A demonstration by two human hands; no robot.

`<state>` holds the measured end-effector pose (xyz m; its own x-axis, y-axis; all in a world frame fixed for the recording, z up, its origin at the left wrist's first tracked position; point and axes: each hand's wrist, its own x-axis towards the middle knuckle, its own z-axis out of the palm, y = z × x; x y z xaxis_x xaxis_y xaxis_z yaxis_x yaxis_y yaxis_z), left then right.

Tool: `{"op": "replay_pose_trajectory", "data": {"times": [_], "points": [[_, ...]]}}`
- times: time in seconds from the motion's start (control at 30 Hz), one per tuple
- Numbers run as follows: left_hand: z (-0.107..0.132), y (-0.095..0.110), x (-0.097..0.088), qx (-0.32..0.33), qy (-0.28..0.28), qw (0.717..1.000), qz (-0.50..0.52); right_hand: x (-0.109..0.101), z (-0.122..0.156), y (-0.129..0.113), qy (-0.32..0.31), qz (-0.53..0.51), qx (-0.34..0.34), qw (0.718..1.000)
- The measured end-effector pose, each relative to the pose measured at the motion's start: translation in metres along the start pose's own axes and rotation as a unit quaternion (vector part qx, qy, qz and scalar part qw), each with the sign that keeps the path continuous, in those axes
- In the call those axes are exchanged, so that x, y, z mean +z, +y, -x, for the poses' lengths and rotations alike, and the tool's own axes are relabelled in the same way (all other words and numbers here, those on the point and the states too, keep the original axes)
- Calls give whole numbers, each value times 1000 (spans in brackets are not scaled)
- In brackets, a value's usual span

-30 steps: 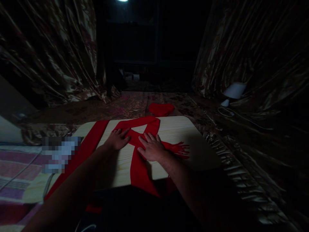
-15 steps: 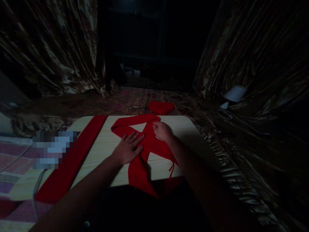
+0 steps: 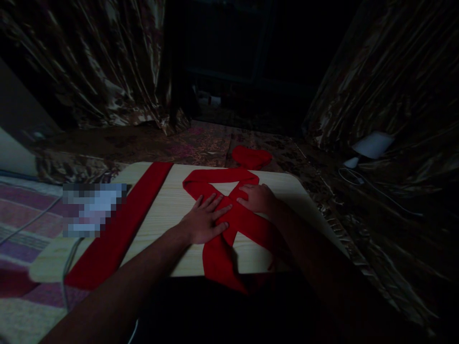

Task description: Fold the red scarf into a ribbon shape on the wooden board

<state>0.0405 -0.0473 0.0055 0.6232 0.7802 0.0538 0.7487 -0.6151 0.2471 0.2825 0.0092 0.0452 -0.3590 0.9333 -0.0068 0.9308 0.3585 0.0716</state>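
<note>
A long red scarf (image 3: 218, 179) lies in a crossed loop on a pale wooden board (image 3: 168, 210). My left hand (image 3: 206, 222) rests flat on the scarf where its two strands cross, fingers stretched out. My right hand (image 3: 258, 198) presses on the right side of the loop just past the crossing, fingers curled down onto the cloth. The scarf's lower end hangs over the board's near edge. A second red strip (image 3: 118, 229) runs diagonally along the board's left side.
A small red cloth piece (image 3: 251, 156) lies on the patterned floor beyond the board. Shiny curtains hang left and right. A white lamp (image 3: 371, 145) with a cable sits at right. A striped rug (image 3: 21, 229) and a blurred patch are at left.
My right hand moved from the scarf's crossing up to the right side of the loop. My left hand slid onto the crossing. The fringed end no longer shows at right.
</note>
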Motion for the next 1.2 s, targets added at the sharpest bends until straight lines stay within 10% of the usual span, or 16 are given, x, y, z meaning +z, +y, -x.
{"op": "replay_pose_trajectory", "data": {"times": [0.17, 0.33, 0.5, 0.73, 1.2], "points": [[1, 0, -3, 8, 9, 1000, 16, -19, 4, -7, -49, 19, 26, 998], [-2, -2, -2, -6, -12, 1000, 5, -38, 40, -41, 49, -74, 45, 995], [-5, -2, -2, -10, -27, 1000, 7, -35, 123, -76, -133, -269, -56, 952], [-5, -6, 0, -4, -23, 1000, 7, -12, 179, -119, 39, -257, 54, 964], [-1, 9, 1, -98, 120, 988, -17, -16, 190, -91, 42, -423, 56, 903]]}}
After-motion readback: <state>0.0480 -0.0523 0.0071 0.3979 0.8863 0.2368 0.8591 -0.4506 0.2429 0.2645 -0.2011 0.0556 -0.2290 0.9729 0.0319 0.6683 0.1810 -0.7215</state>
